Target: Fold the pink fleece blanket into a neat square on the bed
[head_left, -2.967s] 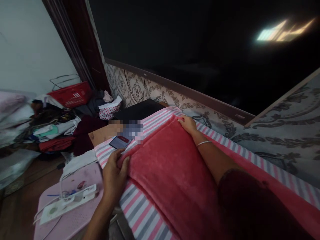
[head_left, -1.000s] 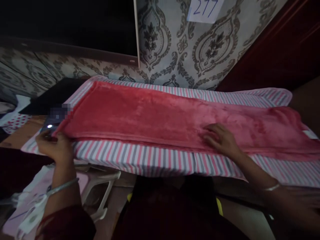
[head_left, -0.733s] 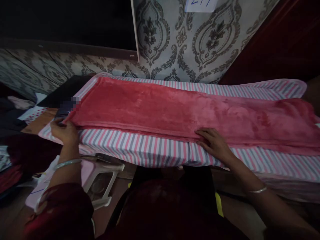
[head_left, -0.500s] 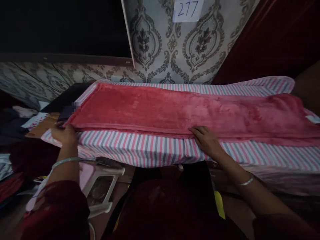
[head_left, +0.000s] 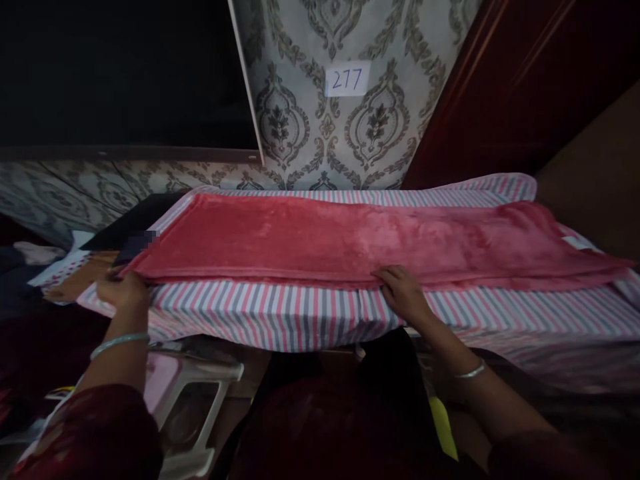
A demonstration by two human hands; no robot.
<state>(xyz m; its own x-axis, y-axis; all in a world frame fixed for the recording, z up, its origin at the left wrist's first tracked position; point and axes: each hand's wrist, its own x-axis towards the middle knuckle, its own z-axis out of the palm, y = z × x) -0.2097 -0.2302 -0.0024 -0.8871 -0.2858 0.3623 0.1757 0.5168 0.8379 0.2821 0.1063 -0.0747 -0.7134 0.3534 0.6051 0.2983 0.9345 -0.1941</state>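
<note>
A plush red blanket (head_left: pixel 280 240), folded into a long strip, lies over a pink, grey and white striped cloth (head_left: pixel 260 303). My left hand (head_left: pixel 123 290) is closed on the blanket's near left corner; its fingertips are partly hidden. Along the near edge, around the middle, my right hand (head_left: pixel 404 293) has its fingers pinched on the folded layers. A white label (head_left: pixel 579 243) shows near the blanket's right end.
Behind stands a patterned wall with a paper marked 277 (head_left: pixel 347 79) and a dark television (head_left: pixel 125 73). A dark red panel (head_left: pixel 480 100) rises at the right. Below left is a pink and white plastic stool (head_left: pixel 215 400); a brown piece (head_left: pixel 83 275) lies left of the blanket.
The head view has tilted up, so the wall and blanket sit lower in the picture. Both hands keep about the same places on the blanket's near edge.
</note>
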